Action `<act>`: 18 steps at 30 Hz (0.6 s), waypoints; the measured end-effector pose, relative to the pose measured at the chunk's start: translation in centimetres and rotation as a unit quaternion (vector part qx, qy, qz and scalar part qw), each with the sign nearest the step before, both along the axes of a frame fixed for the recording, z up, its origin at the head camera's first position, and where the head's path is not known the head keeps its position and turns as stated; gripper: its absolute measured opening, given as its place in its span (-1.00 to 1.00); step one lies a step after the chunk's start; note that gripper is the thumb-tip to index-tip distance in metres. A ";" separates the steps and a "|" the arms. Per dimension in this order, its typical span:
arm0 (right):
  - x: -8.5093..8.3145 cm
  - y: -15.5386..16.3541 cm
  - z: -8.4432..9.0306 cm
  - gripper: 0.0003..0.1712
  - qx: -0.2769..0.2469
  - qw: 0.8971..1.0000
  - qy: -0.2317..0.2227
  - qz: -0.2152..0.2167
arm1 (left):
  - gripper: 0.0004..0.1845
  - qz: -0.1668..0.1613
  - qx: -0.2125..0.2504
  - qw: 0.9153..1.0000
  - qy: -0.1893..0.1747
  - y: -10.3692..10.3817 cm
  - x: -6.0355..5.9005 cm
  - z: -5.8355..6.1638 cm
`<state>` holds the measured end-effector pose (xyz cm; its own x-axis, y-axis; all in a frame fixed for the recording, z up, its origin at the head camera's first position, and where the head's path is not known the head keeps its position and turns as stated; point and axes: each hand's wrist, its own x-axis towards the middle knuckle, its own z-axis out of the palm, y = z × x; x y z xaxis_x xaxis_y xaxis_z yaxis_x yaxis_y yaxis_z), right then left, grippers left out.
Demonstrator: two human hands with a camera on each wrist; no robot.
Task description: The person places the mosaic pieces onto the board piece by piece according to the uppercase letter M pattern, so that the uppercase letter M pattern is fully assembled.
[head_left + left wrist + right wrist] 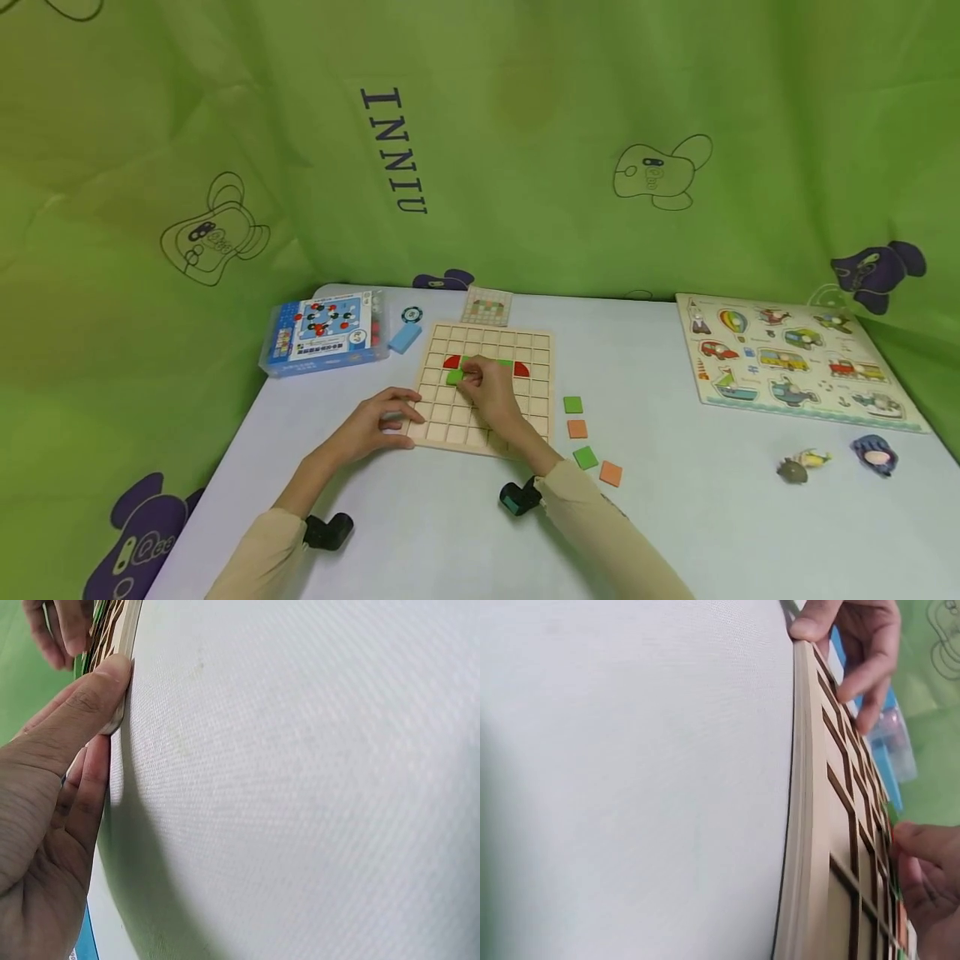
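Left hand (378,422): braced at the near-left corner of the wooden grid board (486,390), about 7 o'clock of the board's centre. Thumb (90,697) pressed flat against the board's edge, remaining fingers laid on top; judged a steadying hold, keeping the board from sliding on the white table (675,517).

Right hand (491,392): reaching over the board from the near side, fingertips closed in a pinch on a green tile (455,376) at about 11 o'clock of the hand. Tile low over a cell in the third row, or resting in it; cannot tell which. Red quarter-round piece (451,362) directly beyond it at 12 o'clock; second red piece (521,369) at 3 o'clock along the same row.

Loose green and orange tiles (586,457): off the board at 4 o'clock, near the right forearm, judged staged within easy reach.

Pattern card (487,306): beyond the board at 12 o'clock. Blue box (324,332): at 10 o'clock. Vehicle puzzle board (791,360): well apart at 3 o'clock.
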<state>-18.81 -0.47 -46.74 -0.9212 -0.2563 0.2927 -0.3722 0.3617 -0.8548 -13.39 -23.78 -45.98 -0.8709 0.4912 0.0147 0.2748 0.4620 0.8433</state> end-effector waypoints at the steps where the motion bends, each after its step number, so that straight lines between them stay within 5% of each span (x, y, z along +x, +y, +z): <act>1: -0.1 -0.3 -0.1 -0.70 0.002 1.000 -0.001 0.003 | -0.69 0.000 0.001 1.000 0.000 0.0 0.0 0.0; 10: -0.2 -0.4 0.1 -0.67 -0.016 1.000 -0.017 0.003 | -0.69 0.000 0.000 1.000 -0.005 0.1 -0.1 0.0; 18: 1.4 3.0 1.4 -0.70 -0.035 0.997 -0.070 -0.002 | -0.70 0.007 -0.007 1.000 0.001 0.0 0.0 -0.1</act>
